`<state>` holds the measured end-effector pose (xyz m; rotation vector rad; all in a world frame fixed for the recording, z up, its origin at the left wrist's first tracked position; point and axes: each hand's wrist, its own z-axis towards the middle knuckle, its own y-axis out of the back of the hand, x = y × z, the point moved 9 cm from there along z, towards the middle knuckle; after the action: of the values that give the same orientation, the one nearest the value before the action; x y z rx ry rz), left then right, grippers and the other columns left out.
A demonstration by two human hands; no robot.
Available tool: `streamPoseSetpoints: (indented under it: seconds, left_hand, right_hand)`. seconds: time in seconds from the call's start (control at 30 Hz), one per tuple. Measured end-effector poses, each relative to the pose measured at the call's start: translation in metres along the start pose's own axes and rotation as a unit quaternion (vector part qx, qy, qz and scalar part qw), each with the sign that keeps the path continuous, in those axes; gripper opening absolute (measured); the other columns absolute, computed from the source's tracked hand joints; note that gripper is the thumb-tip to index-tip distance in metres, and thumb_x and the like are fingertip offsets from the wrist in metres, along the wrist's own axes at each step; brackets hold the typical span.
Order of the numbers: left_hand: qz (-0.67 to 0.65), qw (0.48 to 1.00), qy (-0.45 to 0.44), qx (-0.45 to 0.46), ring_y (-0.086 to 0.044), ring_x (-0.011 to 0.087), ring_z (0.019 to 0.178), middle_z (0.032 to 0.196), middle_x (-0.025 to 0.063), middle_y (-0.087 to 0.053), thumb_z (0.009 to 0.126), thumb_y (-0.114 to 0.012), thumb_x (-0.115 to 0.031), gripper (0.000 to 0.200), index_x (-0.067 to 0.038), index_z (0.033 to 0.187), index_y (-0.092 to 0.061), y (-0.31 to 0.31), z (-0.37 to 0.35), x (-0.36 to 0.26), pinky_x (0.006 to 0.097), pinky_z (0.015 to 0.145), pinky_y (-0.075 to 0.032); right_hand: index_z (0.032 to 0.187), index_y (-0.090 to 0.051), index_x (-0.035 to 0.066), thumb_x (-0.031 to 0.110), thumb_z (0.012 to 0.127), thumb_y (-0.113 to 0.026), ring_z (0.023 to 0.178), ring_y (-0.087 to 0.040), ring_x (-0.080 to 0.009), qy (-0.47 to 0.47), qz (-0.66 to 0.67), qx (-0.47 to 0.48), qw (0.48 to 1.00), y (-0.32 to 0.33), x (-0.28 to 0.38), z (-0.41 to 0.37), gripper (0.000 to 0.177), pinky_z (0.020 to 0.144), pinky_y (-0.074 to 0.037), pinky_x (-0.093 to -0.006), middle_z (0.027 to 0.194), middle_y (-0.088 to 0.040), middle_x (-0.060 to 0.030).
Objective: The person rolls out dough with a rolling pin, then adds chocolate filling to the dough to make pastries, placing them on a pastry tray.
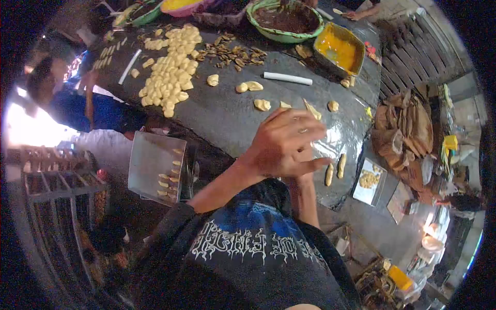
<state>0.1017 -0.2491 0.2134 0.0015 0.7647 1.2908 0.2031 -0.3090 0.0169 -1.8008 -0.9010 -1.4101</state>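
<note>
My left hand (289, 142) is raised over the near edge of the dark work table, fingers stretched out and thumb apart. Beneath it is my right hand (304, 156), mostly covered, so its fingers and anything between the palms are hidden. Just beyond the hands lie a flattened dough piece (312, 109), a dough lump (262, 105) and a small dough ball (333, 106). Two rolled dough sticks (329, 174) rest to the right of my hands. Farther back are a white rolling rod (288, 78) and a joined pair of dough lumps (249, 87).
A large cluster of dough balls (173, 67) and brown filling pieces (235, 54) cover the table's back left. Behind stand a green basin (253, 23) and an orange-liquid container (316, 44). Trays flank me at left (142, 165) and right (362, 194). Another person (72, 108) is at left.
</note>
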Motion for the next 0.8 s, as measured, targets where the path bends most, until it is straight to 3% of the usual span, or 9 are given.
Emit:
streamPoseSetpoints:
  seconds: [0.1,0.17,0.27,0.4,0.5,0.57,0.6,0.73,0.8]
  left_hand:
    - [-0.082,0.996,0.035,0.015,-0.072,0.024,0.072,0.077,0.0064,-0.073,0.082,-0.08,-0.023,0.021,-0.007,0.073,-0.072,-0.005,0.013,0.007,0.0362,0.067,-0.054]
    - [-0.155,0.986,0.055,-0.014,-0.07,0.0245,0.065,0.073,0.0071,-0.072,0.082,-0.08,-0.022,0.02,-0.007,0.072,-0.072,-0.001,0.014,0.026,0.0353,0.062,-0.054]
    - [-0.197,0.972,0.127,-0.018,-0.071,0.0242,0.064,0.072,0.0092,-0.072,0.084,-0.078,-0.018,0.02,-0.005,0.071,-0.071,0.01,0.015,0.062,0.034,0.061,-0.054]
    - [-0.148,0.984,0.098,0.033,-0.075,0.0251,0.088,0.084,0.0084,-0.077,0.087,-0.073,-0.012,0.01,-0.008,0.077,-0.075,0.006,0.014,0.137,0.0385,0.081,-0.056]
    - [-0.149,0.981,0.05,0.111,-0.062,0.0287,0.125,0.123,0.0148,-0.069,0.083,-0.078,-0.02,0.025,-0.01,0.106,-0.074,0.001,0.016,0.199,0.0442,0.106,-0.045]
    - [-0.15,0.982,0.029,0.114,-0.052,0.03,0.137,0.144,0.0175,-0.057,0.079,-0.083,-0.025,0.051,-0.01,0.125,-0.068,0.009,0.033,0.23,0.0448,0.112,-0.04]
    - [-0.265,0.955,0.129,0.032,-0.042,0.0321,0.144,0.155,0.0179,-0.045,0.07,-0.09,-0.03,0.084,-0.008,0.142,-0.054,0.017,0.036,0.256,0.046,0.116,-0.036]
    - [-0.153,0.97,0.187,0.016,-0.052,0.0319,0.134,0.142,0.016,-0.054,0.069,-0.092,-0.023,0.08,-0.006,0.137,-0.054,0.063,0.038,0.34,0.0426,0.113,-0.04]
    - [-0.167,0.956,0.241,0.005,-0.054,0.0309,0.13,0.14,0.0147,-0.056,0.072,-0.09,-0.021,0.073,-0.006,0.135,-0.055,0.071,0.016,0.385,0.0421,0.11,-0.043]
  right_hand:
    - [0.112,-0.062,0.003,0.012,0.098,-0.062,0.093,-0.066,-0.0166,0.114,-0.126,-0.208,0.963,-0.027,0.008,-0.018,0.016,0.077,-0.056,-0.0286,0.103,-0.065,-0.0063]
    - [0.115,-0.06,0.003,0.016,0.101,-0.058,0.097,-0.066,-0.0188,0.119,0.071,-0.159,0.977,-0.029,0.003,-0.006,0.02,0.079,-0.056,-0.0316,0.104,-0.065,-0.0078]
    - [0.119,-0.059,0.005,0.036,0.098,-0.055,0.114,-0.061,-0.0236,0.012,0.482,0.093,0.871,-0.055,0.029,0.02,0.038,0.095,-0.05,-0.0404,0.116,-0.063,-0.0109]
    - [0.127,-0.06,0.008,0.048,0.085,-0.062,0.119,-0.06,-0.0281,-0.066,0.557,0.2,0.803,-0.109,0.062,0.064,0.058,0.107,-0.044,-0.0443,0.123,-0.065,-0.0145]
    - [0.134,-0.058,0.009,0.047,0.086,-0.062,0.119,-0.06,-0.0285,-0.112,0.468,0.159,0.862,-0.111,0.027,0.115,0.061,0.106,-0.044,-0.0453,0.13,-0.063,-0.0139]
    - [0.138,-0.057,0.009,0.048,0.089,-0.061,0.121,-0.061,-0.0289,-0.146,0.35,0.138,0.915,-0.115,0.034,0.145,0.063,0.107,-0.044,-0.0483,0.135,-0.061,-0.0153]
    - [0.137,-0.057,0.006,0.05,0.089,-0.061,0.123,-0.06,-0.0299,-0.134,0.324,0.137,0.927,-0.11,0.034,0.171,0.064,0.109,-0.044,-0.0497,0.137,-0.059,-0.0185]
    - [0.126,-0.058,-0.011,0.035,0.101,-0.058,0.117,-0.064,-0.0315,0.021,0.06,0.116,0.991,-0.107,0.127,0.279,0.053,0.107,-0.048,-0.044,0.127,-0.064,-0.0244]
    - [0.115,-0.068,-0.008,0.031,0.102,-0.056,0.106,-0.066,-0.0212,0.033,-0.064,0.026,0.997,-0.105,0.144,0.34,0.043,0.097,-0.052,-0.0368,0.113,-0.07,-0.0182]
